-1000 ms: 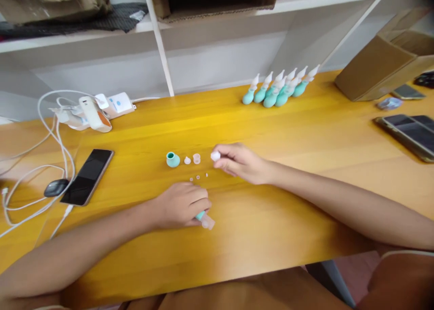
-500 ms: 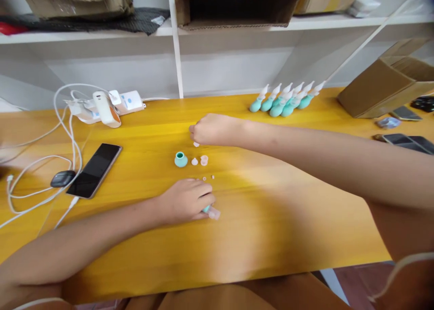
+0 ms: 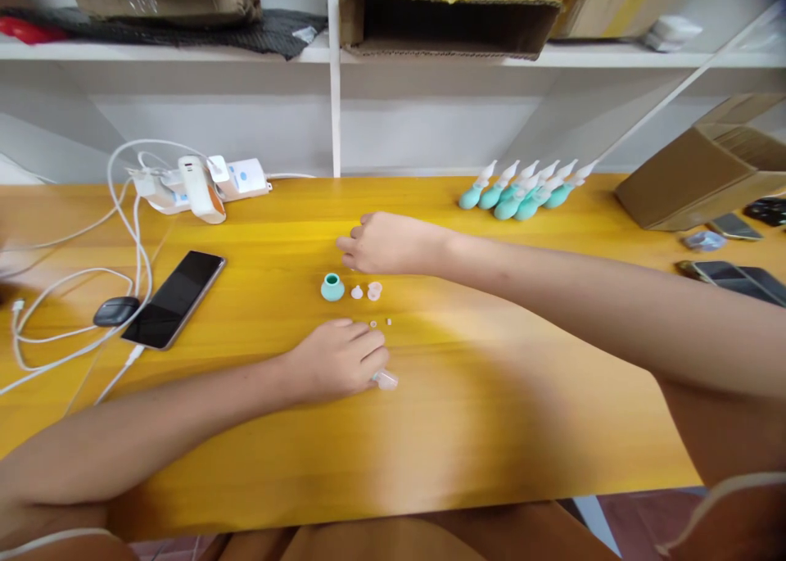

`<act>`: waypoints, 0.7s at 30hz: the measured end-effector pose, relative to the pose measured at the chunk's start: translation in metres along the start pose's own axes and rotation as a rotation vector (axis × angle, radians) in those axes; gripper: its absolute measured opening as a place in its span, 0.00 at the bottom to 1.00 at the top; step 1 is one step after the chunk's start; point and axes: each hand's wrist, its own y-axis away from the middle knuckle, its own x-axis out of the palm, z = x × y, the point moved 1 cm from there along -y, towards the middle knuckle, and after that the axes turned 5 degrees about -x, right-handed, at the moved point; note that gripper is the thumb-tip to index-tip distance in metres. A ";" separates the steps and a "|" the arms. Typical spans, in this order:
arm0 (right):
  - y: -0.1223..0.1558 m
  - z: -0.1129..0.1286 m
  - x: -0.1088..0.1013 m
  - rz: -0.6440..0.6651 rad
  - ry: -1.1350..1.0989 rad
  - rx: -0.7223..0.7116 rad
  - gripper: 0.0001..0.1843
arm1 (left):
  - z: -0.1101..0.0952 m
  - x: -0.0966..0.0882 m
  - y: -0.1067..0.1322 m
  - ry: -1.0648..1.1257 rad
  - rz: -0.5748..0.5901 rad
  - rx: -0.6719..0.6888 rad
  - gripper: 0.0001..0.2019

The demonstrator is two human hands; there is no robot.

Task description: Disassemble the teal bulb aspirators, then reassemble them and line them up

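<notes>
My left hand (image 3: 344, 360) rests low over the table, fingers curled round a small part with a teal end and a clear, pinkish tube (image 3: 386, 379); most of it is hidden under the fingers. Farther back, my right hand (image 3: 384, 244) hovers close to the tabletop, fingertips apart and nothing visible in them. Between the hands a teal bulb (image 3: 332, 287) stands with its mouth up. Beside it lie a small white pointed piece (image 3: 357, 292) and a pink cup-like piece (image 3: 374, 291). Two tiny pieces, a ring (image 3: 373, 324) and a white bit (image 3: 389, 322), lie nearer my left hand.
Several teal bulbs with white nozzles (image 3: 525, 191) stand at the back right, near an open cardboard box (image 3: 688, 164). Phones (image 3: 734, 274) lie at the right edge. On the left are a phone (image 3: 175, 299), a black case (image 3: 116, 311), white cables and a power strip (image 3: 202, 188).
The fingers of my right hand have spread from a closed shape. The white piece seen just below that hand is now hidden. My left hand keeps its hold; the view has shifted slightly.
</notes>
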 end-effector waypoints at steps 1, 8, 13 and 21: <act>0.000 0.001 0.000 -0.007 0.001 -0.006 0.14 | 0.001 0.000 0.000 0.014 0.012 -0.017 0.18; 0.002 0.000 0.007 -0.057 -0.041 -0.017 0.13 | 0.005 0.003 0.003 0.102 0.054 -0.114 0.14; 0.037 -0.003 -0.011 -0.258 -0.237 0.239 0.16 | 0.003 0.001 -0.001 0.251 -0.090 -0.179 0.08; 0.074 0.100 -0.018 -0.524 -0.635 0.352 0.36 | 0.001 -0.010 -0.003 0.531 -0.238 -0.316 0.12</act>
